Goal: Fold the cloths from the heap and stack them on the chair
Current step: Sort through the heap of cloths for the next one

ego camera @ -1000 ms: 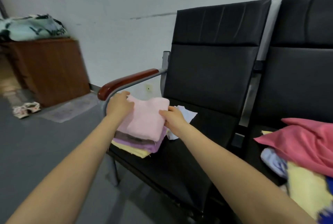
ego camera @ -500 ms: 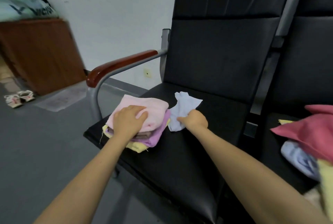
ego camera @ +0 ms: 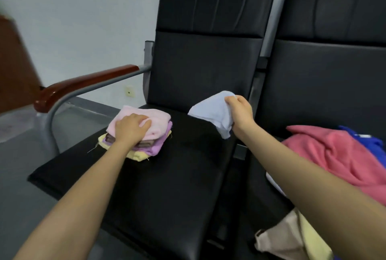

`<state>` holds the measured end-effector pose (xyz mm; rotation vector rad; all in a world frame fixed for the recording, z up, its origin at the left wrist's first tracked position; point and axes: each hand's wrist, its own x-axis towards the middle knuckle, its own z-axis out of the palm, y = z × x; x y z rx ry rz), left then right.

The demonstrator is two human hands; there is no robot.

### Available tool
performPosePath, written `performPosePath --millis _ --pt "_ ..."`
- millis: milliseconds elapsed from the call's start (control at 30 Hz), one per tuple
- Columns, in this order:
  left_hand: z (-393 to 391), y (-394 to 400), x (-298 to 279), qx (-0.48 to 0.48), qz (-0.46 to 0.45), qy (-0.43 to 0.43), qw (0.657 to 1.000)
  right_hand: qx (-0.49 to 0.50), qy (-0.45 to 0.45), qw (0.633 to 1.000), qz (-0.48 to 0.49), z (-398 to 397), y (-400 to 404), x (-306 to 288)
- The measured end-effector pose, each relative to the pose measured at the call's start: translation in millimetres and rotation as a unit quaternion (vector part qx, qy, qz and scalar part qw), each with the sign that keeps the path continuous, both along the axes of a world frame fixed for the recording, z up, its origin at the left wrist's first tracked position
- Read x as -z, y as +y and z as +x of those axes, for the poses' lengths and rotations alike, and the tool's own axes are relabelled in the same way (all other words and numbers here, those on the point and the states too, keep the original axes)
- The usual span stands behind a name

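Here the left hand (ego camera: 130,129) presses flat-fingered on the folded stack (ego camera: 139,132); at its three o'clock, the right hand (ego camera: 240,111) pinches a pale blue cloth (ego camera: 213,111), lifted off the chair (ego camera: 167,186).

Not much to the person here, just two bare forearms coming in from the bottom edge. Left hand (ego camera: 131,129) and right hand (ego camera: 240,111) are both uncovered: no gloves, and no sleeve reaches as far as the frame shows. Wrists look free of a watch or band, though the wide-angle blur makes that hard to say.
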<state>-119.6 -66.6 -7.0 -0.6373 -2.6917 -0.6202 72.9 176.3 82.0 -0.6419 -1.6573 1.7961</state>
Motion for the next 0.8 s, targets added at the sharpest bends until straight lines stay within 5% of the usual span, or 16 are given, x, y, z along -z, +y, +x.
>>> performPosePath --millis 100,233,467,633,800 --pt "4.4 10.8 -14.3 0.003 -0.006 -0.032 0.999 -0.037 -0.045 0.998 0.007 20.8 10.6 -7.3" --pt "62.9 42.5 -48.2 0.076 0.157 -0.065 0.983 -0.049 -0.074 0.996 0.014 57.9 18.4 -18.0" --pt "251.4 114.7 -96.1 0.273 0.372 -0.281 0.841 -0.077 0.026 0.997 0.004 175.5 27.3 -51.7" --pt "345.4 154.4 -100.4 0.319 0.387 -0.362 0.786 -0.006 -0.012 0.996 0.092 273.1 55.9 -44.8" --pt "404.2 203.2 -62.7 0.303 0.276 -0.397 0.821 0.106 -0.2 0.956 0.185 368.3 111.6 21.9"
